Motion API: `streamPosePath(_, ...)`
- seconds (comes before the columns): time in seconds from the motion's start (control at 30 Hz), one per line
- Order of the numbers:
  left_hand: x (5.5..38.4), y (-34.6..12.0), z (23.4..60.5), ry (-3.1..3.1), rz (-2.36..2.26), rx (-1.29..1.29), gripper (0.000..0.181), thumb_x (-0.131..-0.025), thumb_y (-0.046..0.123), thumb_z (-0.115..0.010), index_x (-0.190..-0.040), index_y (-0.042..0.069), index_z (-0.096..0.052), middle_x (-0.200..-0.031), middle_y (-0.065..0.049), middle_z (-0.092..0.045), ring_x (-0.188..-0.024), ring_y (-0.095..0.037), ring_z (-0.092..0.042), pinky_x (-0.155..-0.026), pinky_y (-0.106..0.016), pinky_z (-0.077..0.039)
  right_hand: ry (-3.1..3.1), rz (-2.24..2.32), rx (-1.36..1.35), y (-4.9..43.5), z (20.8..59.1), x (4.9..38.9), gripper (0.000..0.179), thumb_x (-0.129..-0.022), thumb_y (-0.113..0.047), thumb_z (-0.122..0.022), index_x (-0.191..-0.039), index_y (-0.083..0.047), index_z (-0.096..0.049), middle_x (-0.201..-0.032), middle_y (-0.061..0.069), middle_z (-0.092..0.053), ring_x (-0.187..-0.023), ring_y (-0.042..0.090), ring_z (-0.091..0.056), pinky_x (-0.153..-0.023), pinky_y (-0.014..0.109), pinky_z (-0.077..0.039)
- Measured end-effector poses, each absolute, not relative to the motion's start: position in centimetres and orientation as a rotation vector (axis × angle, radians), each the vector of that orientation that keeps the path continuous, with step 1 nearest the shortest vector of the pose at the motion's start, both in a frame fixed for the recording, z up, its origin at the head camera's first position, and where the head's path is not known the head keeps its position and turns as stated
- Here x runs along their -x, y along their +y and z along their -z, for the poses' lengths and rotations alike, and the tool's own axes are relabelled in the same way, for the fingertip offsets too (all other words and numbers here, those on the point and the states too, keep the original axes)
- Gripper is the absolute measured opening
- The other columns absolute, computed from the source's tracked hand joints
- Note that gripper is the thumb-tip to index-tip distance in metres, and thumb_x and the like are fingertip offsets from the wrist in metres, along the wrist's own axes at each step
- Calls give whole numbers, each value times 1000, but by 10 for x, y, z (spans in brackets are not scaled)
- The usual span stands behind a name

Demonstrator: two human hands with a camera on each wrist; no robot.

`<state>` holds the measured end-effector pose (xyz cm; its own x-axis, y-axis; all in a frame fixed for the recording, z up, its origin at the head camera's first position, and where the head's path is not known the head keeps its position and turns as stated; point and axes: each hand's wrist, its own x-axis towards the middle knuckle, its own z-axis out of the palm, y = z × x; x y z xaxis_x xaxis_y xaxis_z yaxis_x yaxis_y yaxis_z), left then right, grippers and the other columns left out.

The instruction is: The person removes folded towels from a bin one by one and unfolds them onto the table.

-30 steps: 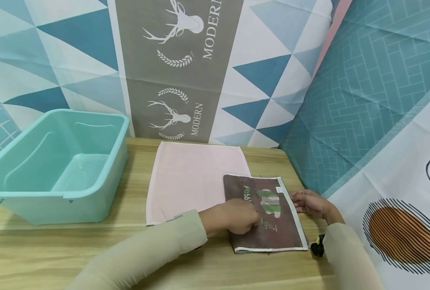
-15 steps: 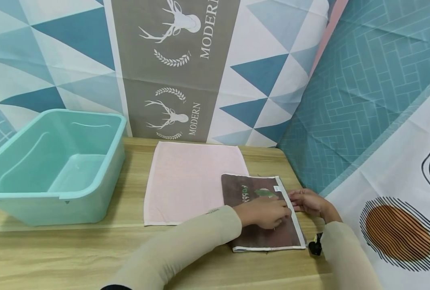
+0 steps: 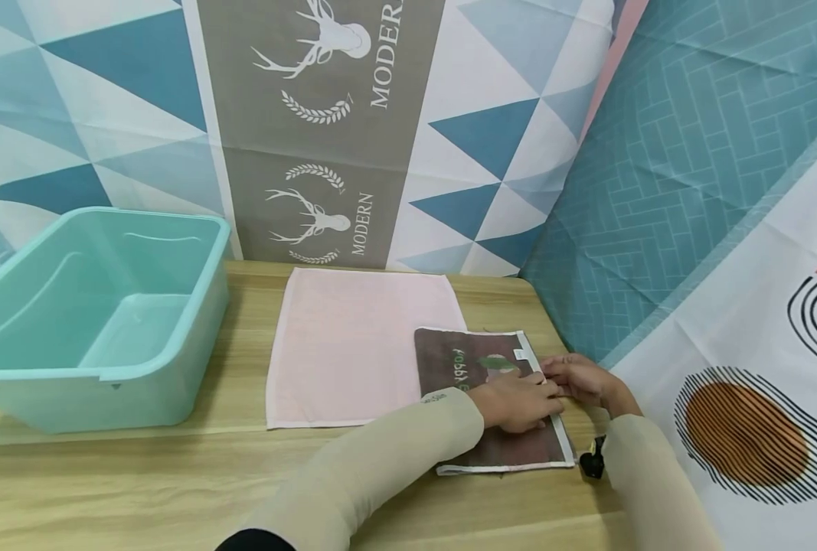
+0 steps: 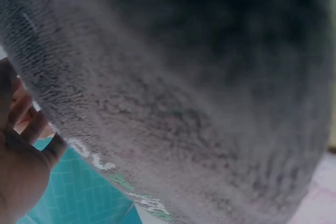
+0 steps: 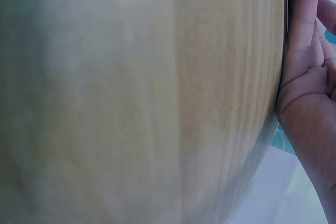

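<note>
A folded brown towel (image 3: 442,360) with a white hem, a white label and green lettering lies on the table, overlapping the corner of a flat pink towel (image 3: 360,344). My left hand (image 3: 514,402) rests on the brown towel with extended fingers reaching its right hem, covering part of the print. At that same hem, my right hand (image 3: 583,379) pinches the edge between thumb and fingers; the fingertips are partly hidden. The left wrist view is mostly filled by blurred brown towel (image 4: 157,108), with the left hand (image 4: 23,166) at its side. The right hand (image 5: 310,72) lies against the tabletop in the right wrist view.
A mint-green plastic bin (image 3: 201,306) stands on the left of the wooden table (image 3: 139,490). Patterned cloth (image 3: 491,138) hangs behind and to the right. A small black object (image 3: 593,459) sits beside the right sleeve.
My left hand has slid rightward over the brown towel from its middle to the right hem, its fingers straightening from a curl. The right hand stays at the hem. The view has shifted slightly.
</note>
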<state>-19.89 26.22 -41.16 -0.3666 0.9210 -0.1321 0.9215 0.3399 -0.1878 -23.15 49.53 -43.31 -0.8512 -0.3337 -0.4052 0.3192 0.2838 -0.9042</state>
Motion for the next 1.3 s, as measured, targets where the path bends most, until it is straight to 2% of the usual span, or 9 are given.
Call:
streamPosePath(0.13,200,262,414,2566,388,-1722,51,-109,51,-33,-159,45,-26,-167,19,-15,-151,-9,-18,-117,-37,-33,2027,1608,-17,493,433,233,25,-109,-9,-45,-108,-10,-70,-99,1,-72,-86,10,-69,-79,29,-59)
streamPosePath(0.23,199,262,415,2573,422,-1711,51,-110,50,-30,-160,43,-23,-168,19,-14,-152,-9,-16,-117,-37,-32,2017,1609,-29,492,433,233,25,-109,-9,-46,-106,-11,-70,-97,-1,-72,-84,9,-69,-77,29,-59)
streamPosePath(0.43,196,263,414,2616,434,-1758,45,-112,40,-34,-157,38,-33,-163,17,-22,-146,-8,-27,-109,-34,-42,2006,1621,4,493,432,231,25,-109,-8,-45,-111,-8,-70,-103,1,-74,-92,12,-71,-81,30,-59)
streamPosePath(0.53,195,263,413,2642,429,-1777,40,-111,34,-41,-151,36,-42,-159,14,-29,-141,-10,-33,-103,-32,-46,2002,1630,6,493,432,231,27,-109,-8,-45,-111,-9,-71,-105,1,-74,-94,12,-72,-81,30,-59)
streamPosePath(0.67,196,264,413,2634,419,-1758,40,-110,33,-46,-150,36,-45,-158,13,-31,-141,-12,-35,-106,-32,-45,1994,1635,1,493,433,231,29,-108,-7,-45,-107,-14,-73,-104,0,-74,-94,12,-72,-82,29,-59)
streamPosePath(0.87,206,260,415,2592,225,-1760,39,-112,37,-28,-148,33,-44,-159,12,-37,-142,-13,-38,-113,-30,-38,2003,1623,4,491,432,231,31,-108,-6,-44,-105,-15,-73,-102,0,-74,-92,12,-72,-80,29,-59)
streamPosePath(0.97,211,253,415,2584,123,-1758,44,-112,41,-24,-153,34,-39,-159,9,-37,-142,-15,-37,-114,-29,-35,2009,1620,0,491,431,231,29,-108,-6,-44,-108,-12,-73,-103,1,-75,-93,13,-73,-80,29,-59)
streamPosePath(1.17,220,233,410,2593,19,-1752,46,-111,44,-24,-155,37,-37,-159,7,-37,-135,-15,-42,-108,-34,-42,2006,1627,-21,491,429,230,27,-108,-7,-46,-111,-10,-73,-103,2,-75,-93,14,-73,-81,28,-59)
streamPosePath(1.3,224,219,409,2591,47,-1870,39,-111,41,-31,-146,32,-47,-137,9,-52,-118,-12,-48,-98,-30,-45,2010,1625,-53,490,430,231,24,-108,-9,-48,-110,-10,-72,-101,2,-75,-92,13,-73,-80,29,-60)
